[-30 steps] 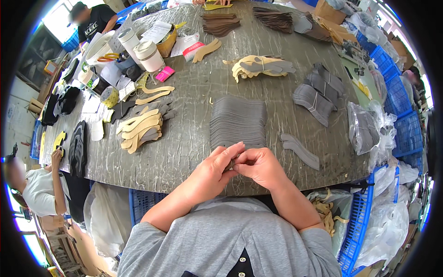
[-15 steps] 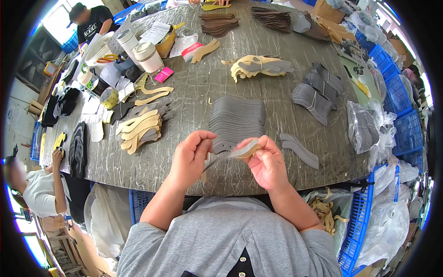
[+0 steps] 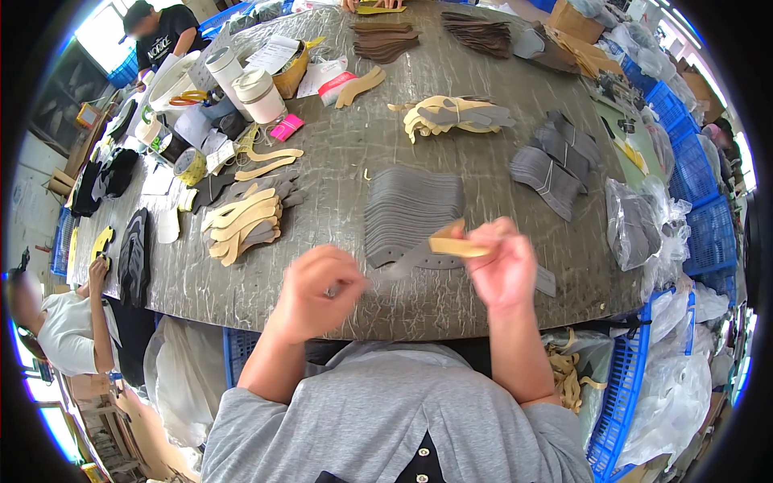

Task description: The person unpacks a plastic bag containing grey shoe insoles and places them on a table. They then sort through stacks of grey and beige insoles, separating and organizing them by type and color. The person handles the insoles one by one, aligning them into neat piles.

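Observation:
My right hand (image 3: 501, 262) pinches a curved strip (image 3: 460, 245) whose tan side faces up. A smeared grey length runs from it toward my left hand (image 3: 320, 291); whether both are one piece cannot be told. My left hand is curled closed and blurred by motion, so what it holds, if anything, is hidden. Just beyond my hands lies a fanned stack of grey curved pieces (image 3: 414, 211), with small holes along its near edge. A loose grey piece (image 3: 546, 282) on the table is partly covered by my right hand.
Tan and grey pieces (image 3: 244, 221) lie to the left, a tied tan bundle (image 3: 455, 118) beyond the stack. Tied grey bundles (image 3: 555, 161) and a plastic-wrapped one (image 3: 632, 221) lie right. Blue crates (image 3: 624, 386) edge the table. Co-workers (image 3: 72, 334) work at left and far left.
My hands have moved apart, the right one rightward and slightly up, the left one leftward and down. The strip in my right hand has turned, showing more of its tan side.

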Tool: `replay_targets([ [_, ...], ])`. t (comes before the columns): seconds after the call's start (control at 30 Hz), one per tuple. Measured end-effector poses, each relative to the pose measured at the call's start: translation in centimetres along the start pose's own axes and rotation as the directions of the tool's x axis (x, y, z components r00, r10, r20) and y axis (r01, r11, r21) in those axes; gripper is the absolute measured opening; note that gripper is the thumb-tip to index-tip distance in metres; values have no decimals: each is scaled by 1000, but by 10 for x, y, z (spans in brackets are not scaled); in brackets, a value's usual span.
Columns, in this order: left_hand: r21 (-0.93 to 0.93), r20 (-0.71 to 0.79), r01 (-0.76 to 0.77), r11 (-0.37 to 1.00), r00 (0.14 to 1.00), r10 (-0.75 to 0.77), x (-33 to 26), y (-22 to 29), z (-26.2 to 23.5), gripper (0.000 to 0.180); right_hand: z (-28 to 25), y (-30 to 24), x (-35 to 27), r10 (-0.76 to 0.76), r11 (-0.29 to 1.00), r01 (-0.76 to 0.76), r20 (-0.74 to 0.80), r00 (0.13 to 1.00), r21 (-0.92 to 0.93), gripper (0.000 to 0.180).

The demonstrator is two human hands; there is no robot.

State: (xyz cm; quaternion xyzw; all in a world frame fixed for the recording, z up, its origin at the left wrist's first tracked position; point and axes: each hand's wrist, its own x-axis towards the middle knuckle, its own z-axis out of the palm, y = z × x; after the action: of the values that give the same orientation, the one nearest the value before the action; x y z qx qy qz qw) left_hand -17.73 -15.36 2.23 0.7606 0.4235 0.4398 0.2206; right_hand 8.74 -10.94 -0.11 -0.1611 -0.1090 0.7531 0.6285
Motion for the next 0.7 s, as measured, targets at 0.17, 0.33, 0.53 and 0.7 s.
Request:
replay_targets([
  [0.17, -527, -299, 467, 710, 680, -669, -31, -26, -38, 8, -37, -33, 38, -259, 673, 279, 136, 956, -685, 6],
  [0.33, -516, -252, 529, 674, 659, -709, -27, -19, -47, 10, -47, 39, 41, 183, -836, 359, 407, 895, -415, 69],
  [0.53, -318, -35, 724, 612, 636, -770, -40, -22, -44, 3, -39, 55, -2, 274, -851, 336, 204, 940, -403, 74],
  [0.7, -238, 146, 774, 587, 626, -766, -37, -27, -14, 2, -35, 26, -26, 52, -728, 343, 451, 891, -594, 53],
])
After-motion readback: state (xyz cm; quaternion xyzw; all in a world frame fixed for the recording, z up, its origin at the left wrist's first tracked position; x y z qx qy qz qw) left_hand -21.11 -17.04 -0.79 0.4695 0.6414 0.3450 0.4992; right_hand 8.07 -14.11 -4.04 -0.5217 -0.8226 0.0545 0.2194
